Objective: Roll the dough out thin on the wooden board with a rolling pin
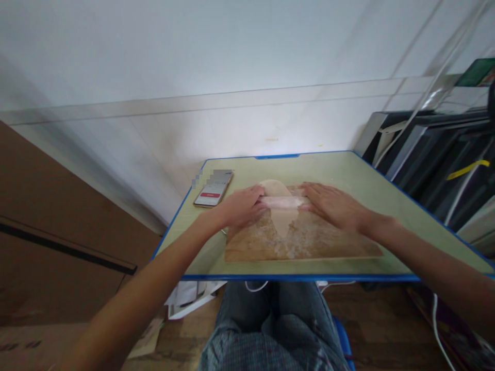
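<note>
A pale, flour-dusted rolling pin [283,202] lies crosswise over a thin sheet of dough [284,222]. The dough shows on both sides of the pin, rounded at the far side and tapering toward me. My left hand [244,206] grips the pin's left end, fingers curled over it. On the right end rests my right hand [332,205], its fingers over the pin and partly hiding it. Under the dough is a wooden board [328,246] with loose flour scattered near its front.
A phone [214,189] with a lit screen lies left of the board. The pale green table [386,206] has a blue edge and meets a white wall. Dark flat panels [444,149] and cables stand to the right; a brown cabinet [58,232] is at left.
</note>
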The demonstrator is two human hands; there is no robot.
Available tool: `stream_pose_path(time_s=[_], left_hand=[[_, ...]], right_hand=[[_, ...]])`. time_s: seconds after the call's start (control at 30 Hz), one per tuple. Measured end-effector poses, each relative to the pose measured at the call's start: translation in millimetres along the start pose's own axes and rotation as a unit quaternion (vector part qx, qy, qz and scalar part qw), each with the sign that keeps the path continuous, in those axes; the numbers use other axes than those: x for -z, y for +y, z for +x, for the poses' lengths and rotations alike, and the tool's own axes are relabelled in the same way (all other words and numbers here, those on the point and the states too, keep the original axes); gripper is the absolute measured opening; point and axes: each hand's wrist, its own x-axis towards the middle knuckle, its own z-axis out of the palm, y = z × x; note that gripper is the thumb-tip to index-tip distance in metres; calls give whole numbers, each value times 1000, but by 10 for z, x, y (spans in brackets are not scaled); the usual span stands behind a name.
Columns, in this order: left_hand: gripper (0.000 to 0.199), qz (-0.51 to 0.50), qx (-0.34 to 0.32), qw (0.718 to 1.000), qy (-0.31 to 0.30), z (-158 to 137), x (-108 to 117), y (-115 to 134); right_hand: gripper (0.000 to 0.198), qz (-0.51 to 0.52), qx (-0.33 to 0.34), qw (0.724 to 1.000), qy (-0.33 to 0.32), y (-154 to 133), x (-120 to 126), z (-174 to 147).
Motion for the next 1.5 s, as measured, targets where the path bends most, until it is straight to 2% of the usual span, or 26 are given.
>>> stream_pose_path(time_s=[0.07, 0.13, 0.2, 0.33, 0.47, 0.63, 0.73, 0.83, 0.93, 1.13, 1.33, 1.5], left_hand=[[36, -8, 16, 1000, 4, 158, -66, -96], [40, 14, 21, 1000, 8, 281, -151, -162], [42, 42, 30, 999, -15, 380, -200, -197], [50, 35, 103, 990, -90, 561, -151, -215], [54, 8, 137, 984, -118, 687, -95, -248], [57, -15, 133, 986, -97, 683, -178, -326], [53, -9, 96, 993, -63, 610, -258, -356], [52, 10, 71, 996, -48, 487, -303, -320], [53, 23, 68, 997, -39, 369, -308, -259], [50, 28, 67, 997, -36, 350, -298, -246], [53, 69, 117, 991, 10, 310, -250, -116], [54, 60, 123, 989, -60, 385, -223, -139]], right_hand=[[50, 26, 8, 999, -25, 150, -95, 117], [62, 45, -17, 998, -36, 280, -210, 192], [67, 66, -40, 996, -50, 379, -305, 240], [73, 98, -60, 989, -95, 473, -379, 305], [78, 107, -95, 981, -132, 453, -361, 316], [74, 91, -77, 987, -103, 326, -303, 249], [72, 60, -68, 994, -65, 190, -242, 188], [63, 23, -47, 999, -8, 44, -183, 116], [58, -2, -35, 999, 15, -21, -158, 78], [53, 52, -25, 998, -1, 58, -180, 118], [63, 83, -35, 996, -3, -48, -140, -6], [59, 97, -35, 995, -9, -2, -176, 37]])
